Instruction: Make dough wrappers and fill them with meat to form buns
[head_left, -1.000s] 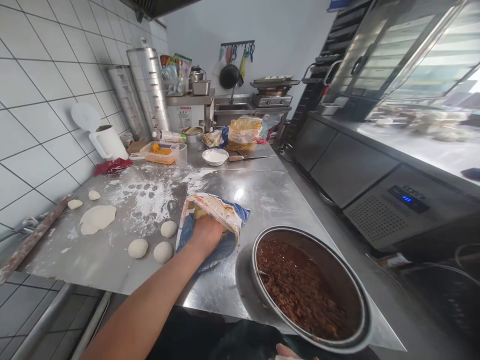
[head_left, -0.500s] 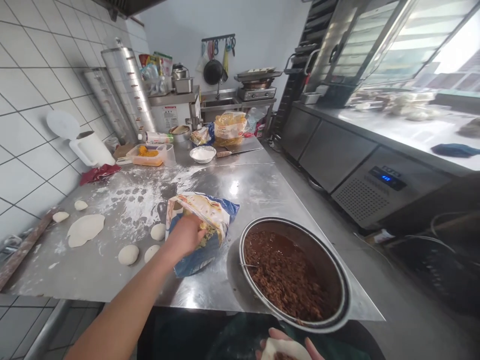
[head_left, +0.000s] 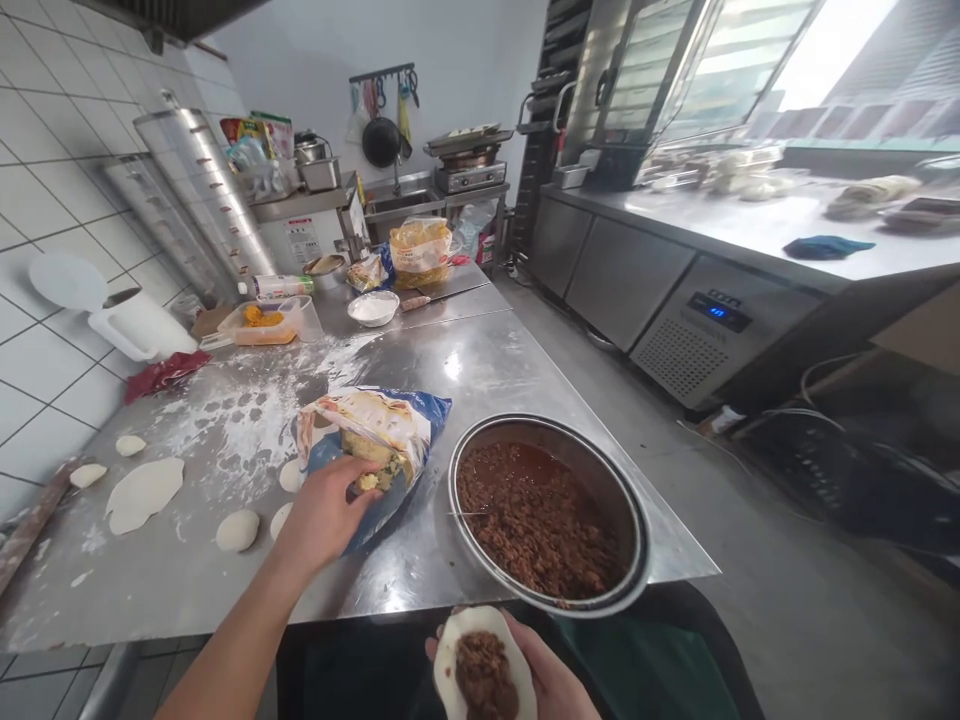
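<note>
My left hand (head_left: 322, 515) is at the mouth of a blue and white printed plastic bag (head_left: 394, 415) lying on the steel table. Its thumb and fingers are pinched around some pale yellow crumbly filling (head_left: 368, 482). My right hand (head_left: 544, 665) cups a round dough wrapper (head_left: 448, 675) from below, just off the table's front edge. Brown minced filling (head_left: 484, 665) is heaped in the wrapper's middle. A large metal pot (head_left: 637, 575) of the same-looking brown mince stands to the right of the bag, with a thin handle over its left rim.
Dough balls (head_left: 238, 530) and a flat dough sheet (head_left: 146, 494) lie on the floured left side, near a rolling pin (head_left: 34, 525). Farther back are a flour bowl (head_left: 373, 310), a knife (head_left: 416, 303), a plastic tub (head_left: 300, 320) and a yellow-filled bag (head_left: 420, 252).
My left hand has drawn back out of the bag, with yellow filling now showing at its fingertips. My right hand and the filled wrapper have come higher into view as the camera turned.
</note>
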